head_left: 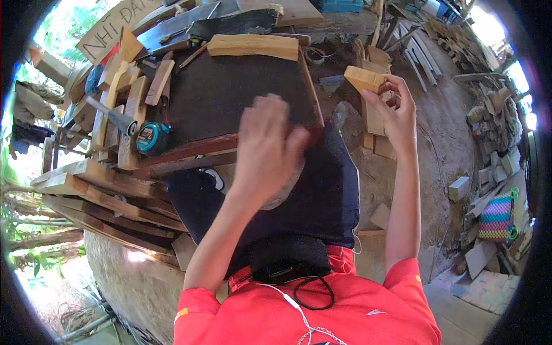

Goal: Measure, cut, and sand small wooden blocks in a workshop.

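Observation:
My left hand (270,141), smeared by motion, is over the near edge of a dark brown board with a reddish rim (207,98), fingers loosely stretched, thumb apart, nothing visible in it. To the right, my right hand (397,106) is raised, pinching a small angled piece of pale yellow wood (362,77) between thumb and fingers. A longer pale wood piece (253,46) lies along the board's far edge. Left of my left hand sit a teal-and-black tape measure (152,138) and a grey tool with a pale handle (121,119).
Stacked planks (103,187) fill the left, with more wood offcuts (123,80) and a cardboard sign (109,31) behind. Boards stand upright (371,126) right of my legs. On the dirt floor (431,155) lie a small block (459,187), scrap piles (489,126) and a striped woven bag (497,215).

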The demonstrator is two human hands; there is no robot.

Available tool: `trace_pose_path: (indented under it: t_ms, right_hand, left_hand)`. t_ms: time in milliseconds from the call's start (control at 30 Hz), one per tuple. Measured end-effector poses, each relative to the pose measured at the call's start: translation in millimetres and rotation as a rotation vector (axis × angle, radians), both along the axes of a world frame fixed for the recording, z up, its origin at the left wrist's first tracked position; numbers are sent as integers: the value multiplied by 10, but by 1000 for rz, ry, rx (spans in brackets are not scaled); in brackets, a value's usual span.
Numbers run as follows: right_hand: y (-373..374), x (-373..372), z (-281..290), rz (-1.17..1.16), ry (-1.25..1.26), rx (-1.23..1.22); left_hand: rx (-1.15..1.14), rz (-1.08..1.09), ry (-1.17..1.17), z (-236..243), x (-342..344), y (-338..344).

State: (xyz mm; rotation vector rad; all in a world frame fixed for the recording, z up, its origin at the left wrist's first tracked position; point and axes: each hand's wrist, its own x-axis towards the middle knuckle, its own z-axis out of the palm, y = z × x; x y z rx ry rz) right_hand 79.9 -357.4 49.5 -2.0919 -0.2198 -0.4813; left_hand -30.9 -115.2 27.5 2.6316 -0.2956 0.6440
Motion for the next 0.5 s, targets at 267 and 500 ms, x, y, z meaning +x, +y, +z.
trace_pose_path:
  t_ms: [267,500]
  right_hand:
    - [-252,-186,-94,-44,-17,42]
    - [-485,-418,-230,-81,41,123]
  left_hand:
    - [-59,-476,209,-32,16,-147]
    - [119,-173,55,-434,-70,-173]
